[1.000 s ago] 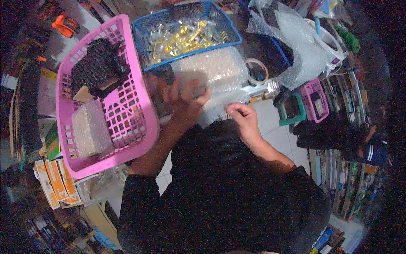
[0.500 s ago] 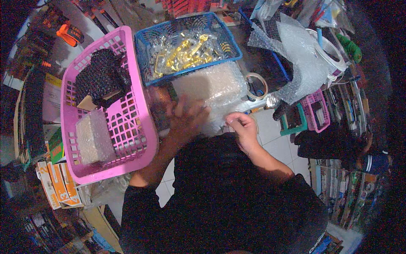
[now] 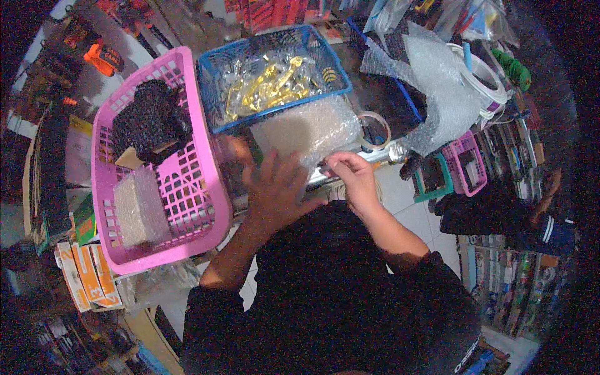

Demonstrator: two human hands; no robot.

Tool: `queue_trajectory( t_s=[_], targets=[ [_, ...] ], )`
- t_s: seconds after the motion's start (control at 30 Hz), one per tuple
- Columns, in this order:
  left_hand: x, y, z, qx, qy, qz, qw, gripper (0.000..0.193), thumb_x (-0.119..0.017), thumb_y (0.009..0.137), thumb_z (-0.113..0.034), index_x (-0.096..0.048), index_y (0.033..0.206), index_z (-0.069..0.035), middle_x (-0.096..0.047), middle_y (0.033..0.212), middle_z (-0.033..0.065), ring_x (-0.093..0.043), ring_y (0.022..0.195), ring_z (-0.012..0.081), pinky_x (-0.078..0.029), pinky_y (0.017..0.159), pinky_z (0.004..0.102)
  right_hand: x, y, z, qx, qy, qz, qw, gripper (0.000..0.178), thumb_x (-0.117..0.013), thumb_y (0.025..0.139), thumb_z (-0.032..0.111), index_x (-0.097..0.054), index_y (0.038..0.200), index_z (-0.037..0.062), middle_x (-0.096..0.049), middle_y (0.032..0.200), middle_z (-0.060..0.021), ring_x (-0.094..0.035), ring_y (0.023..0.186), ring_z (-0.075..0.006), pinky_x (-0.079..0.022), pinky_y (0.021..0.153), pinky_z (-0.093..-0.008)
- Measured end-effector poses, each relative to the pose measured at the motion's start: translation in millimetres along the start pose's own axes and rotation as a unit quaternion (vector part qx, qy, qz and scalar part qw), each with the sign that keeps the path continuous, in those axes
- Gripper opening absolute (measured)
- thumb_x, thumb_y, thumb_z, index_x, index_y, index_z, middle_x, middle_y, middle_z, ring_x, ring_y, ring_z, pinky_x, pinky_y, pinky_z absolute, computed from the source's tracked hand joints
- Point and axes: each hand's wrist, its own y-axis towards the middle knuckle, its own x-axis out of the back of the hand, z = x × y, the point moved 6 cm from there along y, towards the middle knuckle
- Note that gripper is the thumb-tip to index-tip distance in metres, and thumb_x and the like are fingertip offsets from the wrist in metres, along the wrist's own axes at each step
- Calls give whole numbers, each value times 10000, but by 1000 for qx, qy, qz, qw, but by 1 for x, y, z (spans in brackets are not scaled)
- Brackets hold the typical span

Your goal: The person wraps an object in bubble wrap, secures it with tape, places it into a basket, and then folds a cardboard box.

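Note:
A box-shaped package in bubble wrap (image 3: pixel 306 128) lies on the work surface in front of me. My left hand (image 3: pixel 278 181) is open, fingers spread, over the package's near left edge. At the near right edge of the package, my right hand (image 3: pixel 355 178) is closed in a pinch; what its fingertips hold is too small to make out. A roll of tape (image 3: pixel 375 130) rests just right of the package. Behind the package stands a blue basket (image 3: pixel 215 128) with several gold and silver metal pieces in clear bags.
At left, a pink basket (image 3: pixel 215 206) holds a black-wrapped bundle (image 3: pixel 150 119) and another bubble-wrapped package (image 3: pixel 140 206). Loose bubble wrap (image 3: pixel 431 87) and a white coil (image 3: pixel 490 81) lie at far right. Small green (image 3: pixel 432 194) and pink (image 3: pixel 478 164) baskets stand lower right, near another person's arm (image 3: pixel 549 194).
My left hand's fingers have spread. The right hand has moved slightly up and left. The wrap hanging at the near edge has shifted, showing more of the surface's edge.

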Motion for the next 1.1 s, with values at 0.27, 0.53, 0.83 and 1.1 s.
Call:
queue_trajectory(
  t_s=[0.27,0.53,0.83,1.1],
  targets=[
    [10,20,6,31,33,-20,999,449,-582,754,-447,-547,1078,-139,-498,1124,81,-427,1063,314,-323,803,554,9,-5,4,23,-55,7,998,88,-616,812,97,-621,855,20,-618,828,-23,-552,722,-88,-451,643,-226],
    [19,26,9,1,-29,-24,999,396,-647,713,-179,-546,1094,-144,-506,1068,73,-438,1013,315,-370,874,433,16,-57,-21,-149,101,-19,983,76,-559,851,115,-598,916,109,-559,1115,-38,-561,978,-157,-507,703,-319],
    [8,26,11,-5,-41,-16,999,405,-625,694,-154,-570,1093,-191,-501,1043,47,-433,1000,272,-328,857,442,4,-47,-10,-244,78,-38,966,67,-570,851,163,-583,907,129,-591,910,17,-567,886,-116,-483,648,-298],
    [-5,8,11,-50,6,-88,995,324,-613,683,-211,-586,1003,-251,-480,1109,10,-396,1064,238,-261,854,480,-2,-44,-14,-203,-72,-38,976,51,-570,832,120,-602,871,111,-573,905,-10,-529,814,-80,-448,648,-248]
  ],
)
